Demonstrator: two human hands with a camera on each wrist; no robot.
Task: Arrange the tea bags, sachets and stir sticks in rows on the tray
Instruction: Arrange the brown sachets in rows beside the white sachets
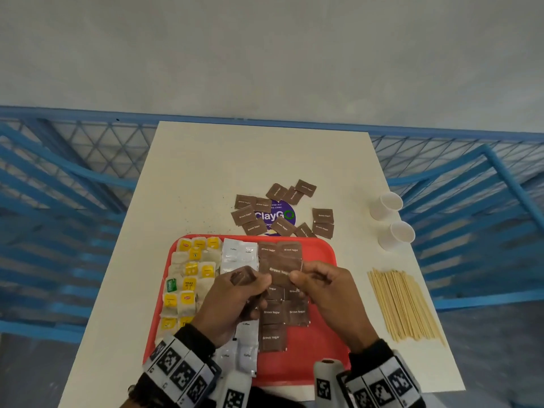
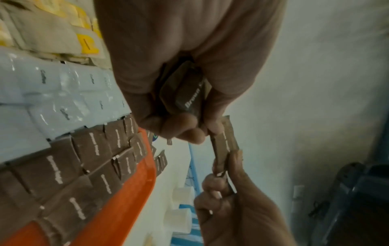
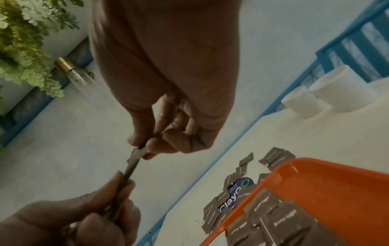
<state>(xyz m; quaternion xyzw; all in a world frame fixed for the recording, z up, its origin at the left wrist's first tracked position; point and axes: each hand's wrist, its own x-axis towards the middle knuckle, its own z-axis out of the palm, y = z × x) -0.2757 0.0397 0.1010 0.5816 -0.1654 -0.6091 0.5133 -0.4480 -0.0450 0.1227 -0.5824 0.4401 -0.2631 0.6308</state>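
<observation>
Above the red tray point(image 1: 319, 293), both hands hold one brown sugar sachet point(image 1: 281, 273) between them. My left hand point(image 1: 263, 282) pinches its left edge and also grips a small stack of brown sachets point(image 2: 185, 96) in the palm. My right hand point(image 1: 295, 276) pinches the right edge, which the right wrist view shows edge-on as the held sachet point(image 3: 134, 159). On the tray, tea bags point(image 1: 191, 278) fill the left rows, white coffee sachets point(image 1: 238, 254) the middle, and laid brown sachets point(image 1: 284, 315) sit to their right. The stir sticks point(image 1: 403, 304) lie on the table right of the tray.
Several loose brown sachets point(image 1: 259, 214) lie scattered beyond the tray around a purple sticker point(image 1: 275, 216). Two white paper cups point(image 1: 396, 234) stand at the table's right edge. The tray's right part point(image 1: 318, 248) is bare. Blue railings surround the white table point(image 1: 235, 160).
</observation>
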